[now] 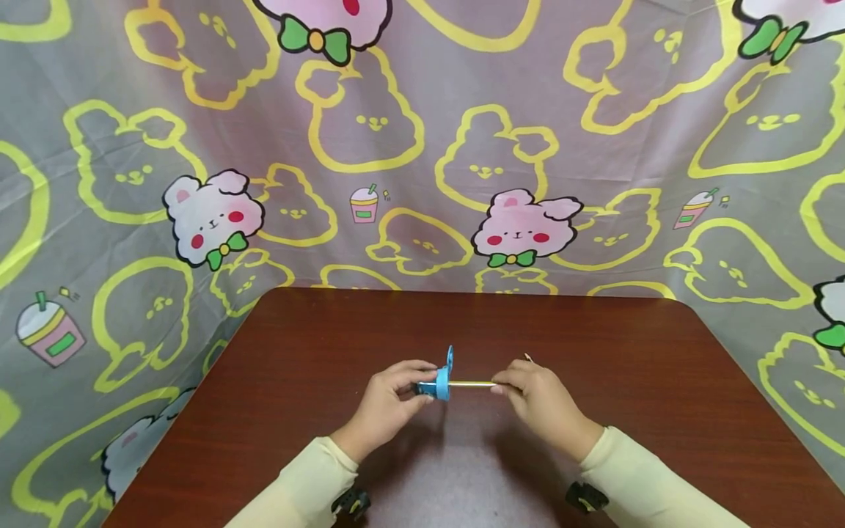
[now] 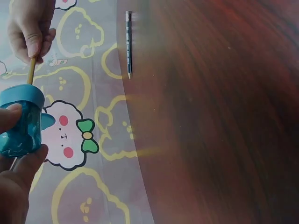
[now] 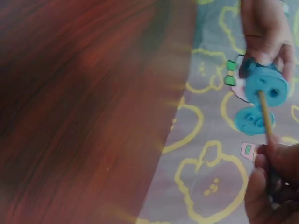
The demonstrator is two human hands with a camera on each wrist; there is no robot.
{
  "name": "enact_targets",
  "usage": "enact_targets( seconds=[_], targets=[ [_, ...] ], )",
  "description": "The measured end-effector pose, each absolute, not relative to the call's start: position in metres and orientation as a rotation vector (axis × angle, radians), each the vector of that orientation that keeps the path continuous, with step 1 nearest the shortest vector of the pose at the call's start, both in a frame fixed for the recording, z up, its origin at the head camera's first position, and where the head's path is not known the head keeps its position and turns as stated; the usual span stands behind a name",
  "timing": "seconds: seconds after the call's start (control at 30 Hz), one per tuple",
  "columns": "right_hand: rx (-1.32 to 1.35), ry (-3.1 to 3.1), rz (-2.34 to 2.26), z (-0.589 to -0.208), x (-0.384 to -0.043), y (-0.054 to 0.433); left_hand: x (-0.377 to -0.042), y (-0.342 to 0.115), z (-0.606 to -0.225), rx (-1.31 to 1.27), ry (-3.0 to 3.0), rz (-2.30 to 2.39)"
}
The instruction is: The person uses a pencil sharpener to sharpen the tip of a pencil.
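My left hand (image 1: 389, 400) grips a blue pencil sharpener (image 1: 443, 384) with a see-through body, held sideways above the table. Its flip lid (image 3: 252, 120) hangs open, and the face shows holes of different sizes. Between finger and thumb, my right hand (image 1: 544, 400) pinches a yellow pencil (image 1: 470, 383). The far end of that pencil meets one of the holes in the sharpener's face; how deep it sits is hidden. A second pencil, dark with pale markings (image 2: 129, 44), lies on the table beyond my right hand, which covers most of it in the head view.
The dark red-brown wooden table (image 1: 317, 330) has rounded far corners. A grey cloth (image 1: 422, 183) printed with yellow outlines and rabbit faces hangs behind it and along both sides.
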State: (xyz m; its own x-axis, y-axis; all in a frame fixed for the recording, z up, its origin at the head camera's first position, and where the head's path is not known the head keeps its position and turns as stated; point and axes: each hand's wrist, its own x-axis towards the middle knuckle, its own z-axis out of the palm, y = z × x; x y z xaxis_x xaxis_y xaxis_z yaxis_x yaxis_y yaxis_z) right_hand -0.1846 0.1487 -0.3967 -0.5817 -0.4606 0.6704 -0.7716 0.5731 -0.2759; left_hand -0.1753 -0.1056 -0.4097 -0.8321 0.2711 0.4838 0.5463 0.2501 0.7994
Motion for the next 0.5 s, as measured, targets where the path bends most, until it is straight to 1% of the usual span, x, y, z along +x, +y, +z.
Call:
enact_targets(
  seconds=[0.2, 0.33, 0.4, 0.5],
  targets=[
    [0.766, -2.706, 1.172, -0.383, -0.182, 0.151, -0.179, -0.105, -0.414, -0.955, -2.149, -1.294],
    [0.619, -2.87, 1.405, -0.378, -0.182, 0.153, -0.18, -0.104, -0.415, -0.993, -2.117, -1.251],
    [0.642, -2.849, 1.344, -0.379, -0.183, 0.152, -0.18, -0.104, -0.415, -0.953, -2.136, -1.289],
    [0.737, -2.715, 1.069, -0.385, -0.183, 0.15, -0.179, -0.103, -0.414, -0.842, -2.186, -1.418]
  ],
)
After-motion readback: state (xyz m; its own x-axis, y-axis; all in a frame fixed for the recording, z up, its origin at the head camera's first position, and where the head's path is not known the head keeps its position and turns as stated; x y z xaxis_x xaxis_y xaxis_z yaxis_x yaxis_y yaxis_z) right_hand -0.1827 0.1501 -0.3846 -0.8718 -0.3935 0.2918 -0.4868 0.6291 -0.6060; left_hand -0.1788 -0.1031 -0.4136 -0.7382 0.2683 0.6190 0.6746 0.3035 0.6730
